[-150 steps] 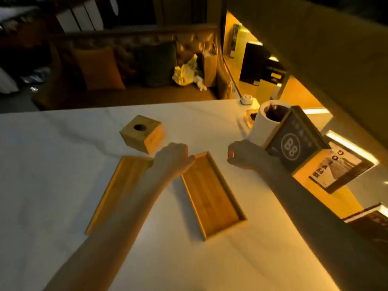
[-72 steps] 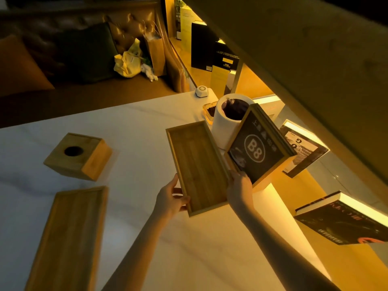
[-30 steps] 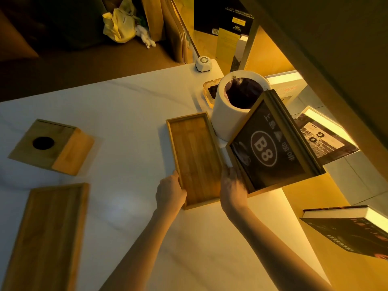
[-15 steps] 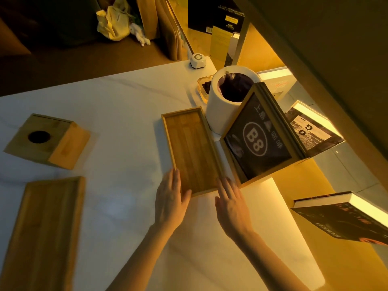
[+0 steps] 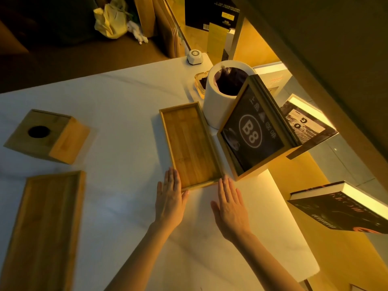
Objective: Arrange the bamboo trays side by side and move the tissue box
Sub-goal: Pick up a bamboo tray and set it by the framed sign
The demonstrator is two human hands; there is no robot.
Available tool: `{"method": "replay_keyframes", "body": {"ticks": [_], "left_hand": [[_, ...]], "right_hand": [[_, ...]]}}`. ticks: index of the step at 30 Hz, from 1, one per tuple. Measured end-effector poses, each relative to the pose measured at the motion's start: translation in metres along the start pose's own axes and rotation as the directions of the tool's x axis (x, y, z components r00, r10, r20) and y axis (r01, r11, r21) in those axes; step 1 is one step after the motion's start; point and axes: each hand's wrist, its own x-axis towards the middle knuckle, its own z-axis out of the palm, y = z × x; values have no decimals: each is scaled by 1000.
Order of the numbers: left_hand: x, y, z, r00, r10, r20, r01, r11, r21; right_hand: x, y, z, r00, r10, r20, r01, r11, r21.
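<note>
A white, faintly veined bench is seen filling most of the frame, its right edge running from the upper centre down to the lower right, where a yellow-lit floor is shown below. Wide bare surface is left across the middle of the bench, between the two trays and below the hands.

One bamboo tray, a shallow rectangle with a raised rim and lengthwise grain, is laid flat at the centre of the frame. Its far end is set just beside a white cylindrical bin with a dark liner, and its right side is crowded by a framed black sign marked "B8", which is propped at a tilt near the bench's right edge. Little room is left on that side.

The left hand is held flat and open, fingers extended, its fingertips touching the tray's near left corner; nothing is gripped. The right hand is likewise spread flat with nothing held, its fingertips just at the near right corner; actual contact cannot be told.

The second bamboo tray, of the same make, is laid at the lower left, well apart from the first. The tissue box, a bamboo cube with a round dark hole in its top, is placed at the left, just above that tray.

A small white puck-like object is set at the bench's far corner, and an amber glass dish is partly hidden behind the bin. Books are seen off the bench at the right.
</note>
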Motion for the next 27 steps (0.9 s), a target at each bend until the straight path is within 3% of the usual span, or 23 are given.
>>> {"method": "replay_keyframes", "body": {"ticks": [12,19,23,27], "left_hand": [[3,-2,1,1000,5,-9,-5,1000,-2],[3,-1,-7,1000,-13,10,13,999,-47],[0,0,-22,997,-15,-77,6,993,-117],[-9,-1,-44,981,-143,-130,116,974,-196]], "right_hand": [[4,-2,6,995,30,-99,-37,997,-74],[13,-19,-19,982,87,-170,-91,996,-19],[28,-25,-40,986,-13,-169,12,1000,-6],[40,-37,-51,975,-173,-141,176,984,15]]}}
